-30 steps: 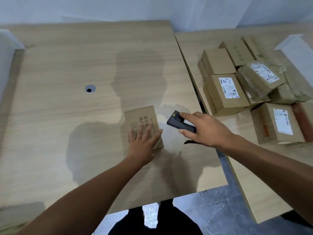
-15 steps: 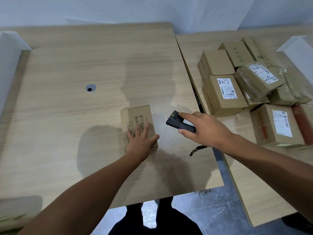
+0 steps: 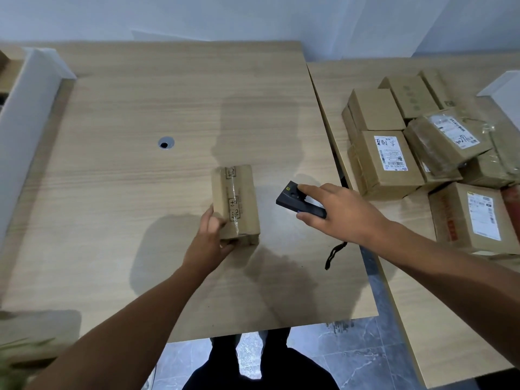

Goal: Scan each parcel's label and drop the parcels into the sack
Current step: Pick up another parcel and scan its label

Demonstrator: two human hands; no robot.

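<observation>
One parcel [image 3: 235, 202] sits on the table [image 3: 112, 220] near its front edge, right of centre, taped face up, no shipping label showing. Its near left corner is gripped by the left hand [image 3: 209, 240]; the right hand [image 3: 337, 212] holds the scanner [image 3: 298, 199] just beside it, nose toward the box. Judged step: finding the label. The next move calls for turning the parcel until a barcode faces the scanner.

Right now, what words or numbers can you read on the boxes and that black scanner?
No text reads clearly enough to quote.
On the held parcel: black characters under tape, blurred.
On the labelled box: handwriting and barcode on white label, too small.
On the wrapped parcel: label blurred.
On the near box: label too small, red side print blurred.
On the scanner: tiny yellow sticker, unreadable.
</observation>
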